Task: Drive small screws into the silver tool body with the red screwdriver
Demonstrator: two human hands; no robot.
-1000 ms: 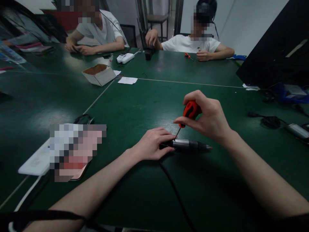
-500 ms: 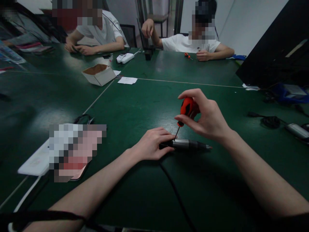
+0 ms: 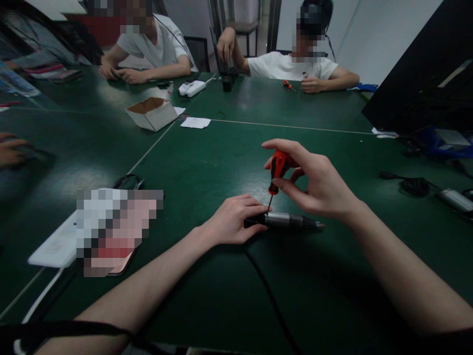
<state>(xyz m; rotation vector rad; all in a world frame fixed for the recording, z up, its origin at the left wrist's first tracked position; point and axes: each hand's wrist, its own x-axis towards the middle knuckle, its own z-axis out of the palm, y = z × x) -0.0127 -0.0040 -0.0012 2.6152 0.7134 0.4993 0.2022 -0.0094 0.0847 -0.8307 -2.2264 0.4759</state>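
My left hand [image 3: 236, 220] is closed around the black rear end of a slim black-and-silver corded handpiece [image 3: 281, 220], which lies flat on the green table with its tapered tip to the right. A black cord [image 3: 264, 283] runs from under that hand toward me. Between thumb and fingers, my right hand [image 3: 314, 180] grips the red-and-black handle of a stubby screwdriver [image 3: 278, 170]. Its thin shaft points down, nearly upright, and the tip meets the handpiece just by my left fingertips. The exact contact point is too small to make out.
A phone [image 3: 120, 268] and a white power bank-like slab [image 3: 51, 246] lie left. Beyond are an open white box [image 3: 151, 118] and paper [image 3: 195, 123]. Coiled cable [image 3: 416, 186] lies right. Two people sit opposite; another person's hand [image 3: 13, 149] shows at the left edge.
My right fingers have shifted slightly left, and the screwdriver handle has turned and become more upright. My left hand and the handpiece stay put. Another person's hand has appeared at the left edge.
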